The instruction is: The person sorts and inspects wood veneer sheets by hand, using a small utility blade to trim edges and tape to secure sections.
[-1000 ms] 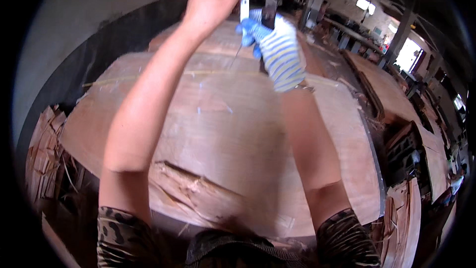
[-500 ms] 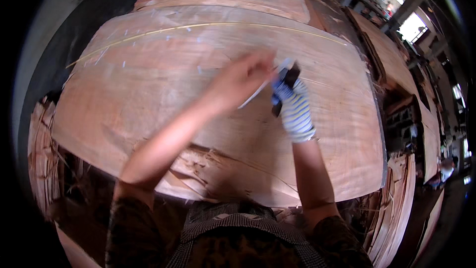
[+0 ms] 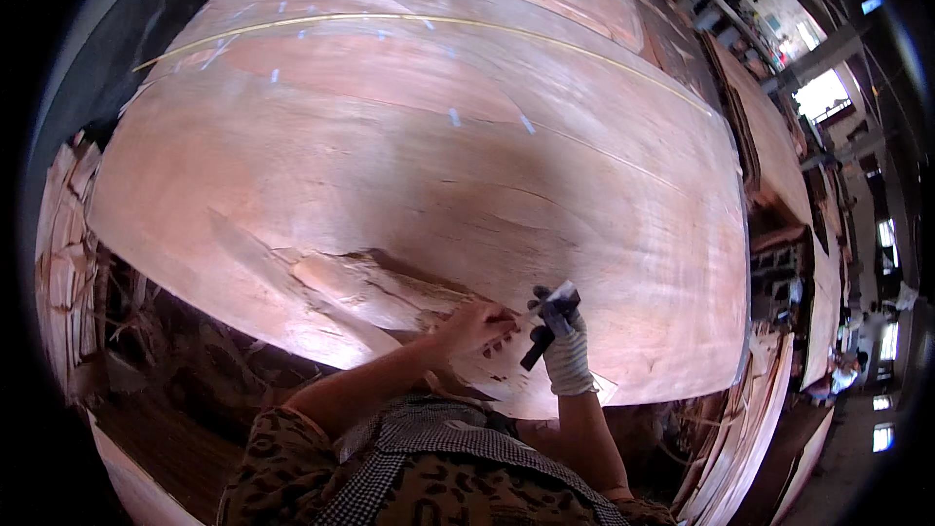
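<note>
Veneer sheet (image 3: pixel 419 136): large, thin, reddish-brown, lying flat on top of a stack; it fills most of the view.
Torn edge (image 3: pixel 370 282): the near edge of the sheet is split and ragged, with loose flakes lifted just left of the hands.
Left hand (image 3: pixel 474 323): bare, resting on the sheet at the torn near edge; fingers together, pressed down on the wood beside a pale strip.
Right hand (image 3: pixel 563 331): in a white knit glove with dark fingertips; fingers clamped on a small dark tool (image 3: pixel 536 349), just beside the left hand.
Tape strip (image 3: pixel 557 292): pale, at the gloved fingertips; what exactly holds it I cannot tell.
Tape patches (image 3: pixel 453 117): short pale-blue marks scattered over the far half of the sheet.
Scrap veneer (image 3: pixel 68 263): stacked strips at the left, below the sheet's edge.
Further stacks (image 3: pixel 779 136): more veneer piles to the right, toward bright windows.
</note>
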The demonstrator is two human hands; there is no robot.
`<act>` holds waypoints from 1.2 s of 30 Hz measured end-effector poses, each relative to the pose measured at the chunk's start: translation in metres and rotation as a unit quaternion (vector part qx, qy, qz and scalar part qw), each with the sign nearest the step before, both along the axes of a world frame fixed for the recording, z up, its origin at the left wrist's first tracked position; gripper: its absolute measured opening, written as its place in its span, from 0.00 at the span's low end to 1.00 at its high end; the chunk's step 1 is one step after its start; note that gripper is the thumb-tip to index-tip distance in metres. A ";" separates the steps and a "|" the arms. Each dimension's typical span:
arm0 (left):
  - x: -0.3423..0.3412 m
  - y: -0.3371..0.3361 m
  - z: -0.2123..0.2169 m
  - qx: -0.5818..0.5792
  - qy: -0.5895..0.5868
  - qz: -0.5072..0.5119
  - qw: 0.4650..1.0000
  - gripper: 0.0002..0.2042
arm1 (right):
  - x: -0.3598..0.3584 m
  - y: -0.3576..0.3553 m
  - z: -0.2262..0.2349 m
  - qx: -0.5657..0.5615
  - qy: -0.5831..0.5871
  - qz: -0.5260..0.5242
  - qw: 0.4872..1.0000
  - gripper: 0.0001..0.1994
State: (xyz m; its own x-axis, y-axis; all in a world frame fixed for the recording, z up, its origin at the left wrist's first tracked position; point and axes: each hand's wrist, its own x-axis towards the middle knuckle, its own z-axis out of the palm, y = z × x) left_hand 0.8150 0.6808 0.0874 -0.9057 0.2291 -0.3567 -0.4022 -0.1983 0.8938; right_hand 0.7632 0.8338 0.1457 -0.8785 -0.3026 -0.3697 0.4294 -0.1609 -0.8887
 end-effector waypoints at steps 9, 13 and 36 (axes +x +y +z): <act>0.139 -0.022 -0.004 -0.200 0.058 0.126 0.970 0.10 | -0.021 -0.009 -0.065 0.158 0.064 0.073 0.983 0.06; 0.242 -0.051 -0.006 -0.256 -0.053 0.178 0.949 0.12 | 0.011 -0.006 -0.111 0.354 0.142 0.344 0.858 0.09; 0.648 -0.398 -0.019 -0.439 -0.075 0.440 0.780 0.14 | 0.304 -0.382 -0.046 0.245 -0.019 0.564 0.789 0.08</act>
State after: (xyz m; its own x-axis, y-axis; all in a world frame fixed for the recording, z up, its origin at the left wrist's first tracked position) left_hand 1.4633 0.2831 0.0688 -0.5080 -0.8495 -0.1426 -0.5683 0.2061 0.7966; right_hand 1.0672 0.4515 0.0994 -0.1387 -0.6963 -0.7043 0.0827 0.7005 -0.7088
